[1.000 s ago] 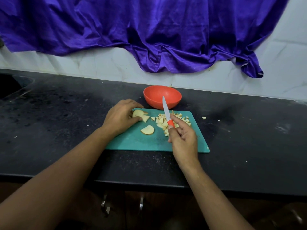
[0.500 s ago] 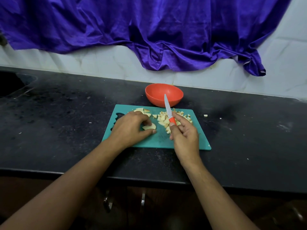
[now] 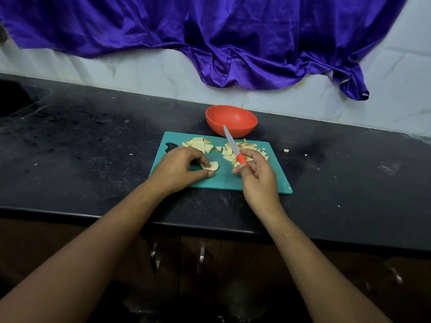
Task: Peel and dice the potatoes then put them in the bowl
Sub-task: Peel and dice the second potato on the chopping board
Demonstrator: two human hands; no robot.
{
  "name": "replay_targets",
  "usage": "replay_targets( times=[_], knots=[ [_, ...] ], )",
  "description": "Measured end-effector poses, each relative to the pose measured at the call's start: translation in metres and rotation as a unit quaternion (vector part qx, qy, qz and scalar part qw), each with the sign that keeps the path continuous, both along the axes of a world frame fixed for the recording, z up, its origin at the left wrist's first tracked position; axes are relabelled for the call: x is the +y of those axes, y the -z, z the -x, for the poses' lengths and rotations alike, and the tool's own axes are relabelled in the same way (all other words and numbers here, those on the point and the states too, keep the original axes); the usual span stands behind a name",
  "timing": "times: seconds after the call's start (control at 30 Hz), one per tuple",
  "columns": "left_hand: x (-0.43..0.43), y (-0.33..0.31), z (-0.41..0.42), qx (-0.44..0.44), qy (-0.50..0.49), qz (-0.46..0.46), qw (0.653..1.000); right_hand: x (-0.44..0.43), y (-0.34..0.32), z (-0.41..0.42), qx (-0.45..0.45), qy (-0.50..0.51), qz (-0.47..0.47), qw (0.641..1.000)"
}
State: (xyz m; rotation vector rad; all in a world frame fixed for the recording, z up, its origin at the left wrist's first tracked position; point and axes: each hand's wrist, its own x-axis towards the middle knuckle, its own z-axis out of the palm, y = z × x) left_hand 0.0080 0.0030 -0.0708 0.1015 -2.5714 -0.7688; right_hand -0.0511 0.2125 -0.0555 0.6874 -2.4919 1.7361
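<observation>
Mid-dice is how I call this one: the teal cutting board (image 3: 224,180) lies under both grips, and the orange bowl (image 3: 242,131) stands just beyond the right grip's knife tip. I can see nothing inside it, so I judge the transfer not yet begun. A heap of diced potato (image 3: 250,146) sits just past the right grip, and a stack of uncut slices (image 3: 198,144) just beyond the left grip. The left grip (image 3: 179,169) is curled onto a single potato slice (image 3: 213,166), thumb on the near side, fingertips on top, pinning it to the board. The right grip (image 3: 258,178) is clenched round the orange handle of the knife (image 3: 234,146), blade lifted and pointing away toward the bowl, clear of the slice. Next, I'd say, the blade has to come across over that slice and go down in strips, then crosswise. The piece is small and tight against the left fingertips, so they need tucking back. Far beyond both grips a purple cloth (image 3: 233,38) drapes over a white tiled wall (image 3: 151,73). The black surface (image 3: 93,148) runs wide either side, speckled with crumbs. Cupboard handles (image 3: 200,259) show beneath the forearms, and one stray potato bit (image 3: 286,150) lies off the board, right of the right grip.
</observation>
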Motion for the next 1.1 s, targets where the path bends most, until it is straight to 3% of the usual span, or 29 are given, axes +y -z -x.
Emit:
replay_targets(
  times=[0.17,0.27,0.4,0.83,1.1],
  knots=[
    [0.004,-0.002,0.002,-0.003,-0.026,0.007,1.0,0.008,-0.014,-0.014,0.004,-0.033,-0.162,0.986],
    [0.004,0.0,0.002,-0.004,-0.025,0.011,1.0,0.009,-0.03,-0.02,0.072,-0.054,-0.303,0.949],
    [0.003,0.003,0.0,0.003,-0.014,0.005,1.0,0.004,-0.049,-0.028,0.105,-0.064,-0.41,0.904],
    [0.002,0.003,0.001,0.006,-0.006,0.007,1.0,-0.026,-0.06,-0.033,0.139,-0.05,-0.492,0.858],
    [0.002,0.002,0.001,0.006,-0.004,0.008,1.0,-0.018,-0.03,-0.051,0.194,-0.05,-0.495,0.846]
  ],
)
